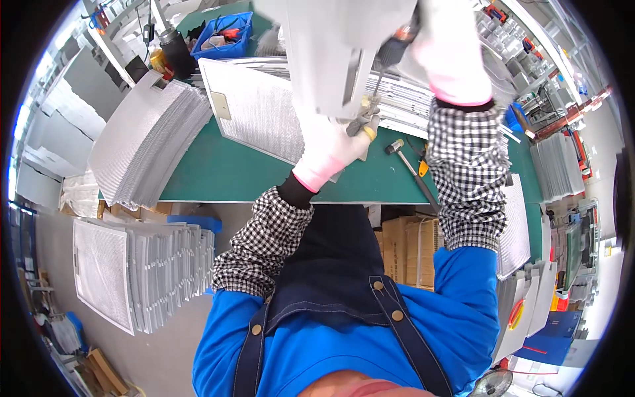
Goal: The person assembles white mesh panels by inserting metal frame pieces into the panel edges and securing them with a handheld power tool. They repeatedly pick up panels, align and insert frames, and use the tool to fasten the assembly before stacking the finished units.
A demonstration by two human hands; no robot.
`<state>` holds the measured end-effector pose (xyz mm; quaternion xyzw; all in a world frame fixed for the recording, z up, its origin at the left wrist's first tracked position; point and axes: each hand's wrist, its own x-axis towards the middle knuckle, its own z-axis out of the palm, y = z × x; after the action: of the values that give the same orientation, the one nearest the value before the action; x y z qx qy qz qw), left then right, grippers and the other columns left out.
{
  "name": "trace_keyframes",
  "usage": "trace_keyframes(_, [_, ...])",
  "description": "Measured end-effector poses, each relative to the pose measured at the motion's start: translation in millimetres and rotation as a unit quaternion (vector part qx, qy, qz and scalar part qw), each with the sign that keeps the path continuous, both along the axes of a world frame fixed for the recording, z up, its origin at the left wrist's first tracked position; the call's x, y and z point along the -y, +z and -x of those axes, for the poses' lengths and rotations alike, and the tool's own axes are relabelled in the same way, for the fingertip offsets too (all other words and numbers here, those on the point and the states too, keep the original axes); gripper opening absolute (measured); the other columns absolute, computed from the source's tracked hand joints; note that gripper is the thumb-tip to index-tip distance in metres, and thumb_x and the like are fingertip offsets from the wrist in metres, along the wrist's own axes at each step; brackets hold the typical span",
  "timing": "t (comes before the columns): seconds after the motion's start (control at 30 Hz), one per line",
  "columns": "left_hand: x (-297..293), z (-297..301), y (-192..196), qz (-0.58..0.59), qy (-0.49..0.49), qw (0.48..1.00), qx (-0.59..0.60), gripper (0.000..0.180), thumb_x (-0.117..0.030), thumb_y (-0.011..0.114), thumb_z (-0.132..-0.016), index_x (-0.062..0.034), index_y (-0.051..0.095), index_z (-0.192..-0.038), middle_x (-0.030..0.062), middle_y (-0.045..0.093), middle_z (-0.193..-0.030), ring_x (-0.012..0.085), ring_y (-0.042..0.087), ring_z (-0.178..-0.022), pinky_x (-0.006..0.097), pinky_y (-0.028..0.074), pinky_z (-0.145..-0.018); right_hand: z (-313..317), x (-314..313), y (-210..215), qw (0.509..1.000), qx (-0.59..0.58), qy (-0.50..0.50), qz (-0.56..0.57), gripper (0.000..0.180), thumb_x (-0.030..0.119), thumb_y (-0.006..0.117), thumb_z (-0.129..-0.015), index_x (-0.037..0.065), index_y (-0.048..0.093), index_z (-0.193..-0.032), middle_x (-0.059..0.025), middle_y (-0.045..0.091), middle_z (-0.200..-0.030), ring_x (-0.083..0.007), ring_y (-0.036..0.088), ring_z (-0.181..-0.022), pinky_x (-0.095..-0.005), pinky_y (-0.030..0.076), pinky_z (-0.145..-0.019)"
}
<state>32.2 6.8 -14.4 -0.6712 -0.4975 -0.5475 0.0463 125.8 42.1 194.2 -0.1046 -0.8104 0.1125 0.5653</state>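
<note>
My left hand [333, 147], in a white glove with a pink cuff, is closed with its fingertips around a small grey metal part [358, 127]. It is beside a silver mesh filter panel [254, 109] lying tilted on the green bench [251, 159]. My right hand [456, 63], gloved the same way, is raised at the upper right, closed on a dark screwdriver [395, 47]. The thin shaft points down toward the metal part at my left fingertips. Glare and a white housing [337, 53] hide part of the right fingers and the tool's upper end.
A hammer [407, 162] lies right of my left hand. Stacked mesh panels [149, 142] stand on the bench's left; more panels [159, 264] stand on the floor below. A blue bin [225, 33] and white strips [403, 99] are behind. Cartons [407, 248] sit under the bench.
</note>
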Motion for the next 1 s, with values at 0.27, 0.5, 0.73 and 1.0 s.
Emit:
trace_keyframes(0.27, [-0.5,11.0,-9.6,0.118,-0.172,0.971,0.114,0.031,-0.033,0.075,-0.071,-0.0154,0.070,-0.097,0.0086,0.056,-0.099,0.0303,0.052,-0.100,0.057,0.030,-0.106,-0.8,-14.8,-24.6,0.996,0.000,0.038,-0.076,0.029,0.016,0.057,-0.099,-0.001,0.059,-0.122,-0.0061,0.062,-0.114,-0.0140,0.059,-0.101,-0.0278,0.048,-0.087])
trace_keyframes(0.5, [-7.2,-2.4,-6.4,0.027,0.006,0.998,-0.059,0.040,-0.031,0.079,-0.067,-0.0184,0.071,-0.104,0.0072,0.059,-0.102,0.0344,0.051,-0.105,0.055,0.030,-0.105,6.3,5.6,-21.3,0.997,-0.050,0.054,0.005,0.029,0.016,0.053,-0.100,-0.001,0.059,-0.123,-0.0063,0.062,-0.115,-0.0133,0.059,-0.102,-0.0289,0.048,-0.088])
trace_keyframes(0.73, [62.1,55.2,13.9,-0.096,0.009,0.993,-0.067,0.063,-0.033,0.077,-0.077,-0.0021,0.056,-0.128,0.0204,0.054,-0.124,0.0370,0.050,-0.120,0.055,0.034,-0.105,-23.3,13.6,-17.5,0.989,-0.087,0.087,0.082,0.029,0.017,0.052,-0.101,0.000,0.060,-0.123,-0.0067,0.062,-0.115,-0.0139,0.059,-0.103,-0.0293,0.048,-0.088])
trace_keyframes(1.0, [156.7,249.6,-34.3,0.140,-0.062,0.731,0.665,0.073,-0.055,0.032,-0.105,-0.0002,0.026,-0.152,0.0234,0.029,-0.156,0.0348,0.031,-0.144,0.054,0.029,-0.116,-47.6,-0.9,-5.5,0.977,-0.093,0.137,0.137,0.030,0.019,0.052,-0.101,0.001,0.060,-0.123,-0.0074,0.064,-0.115,-0.0155,0.061,-0.103,-0.0293,0.048,-0.089])
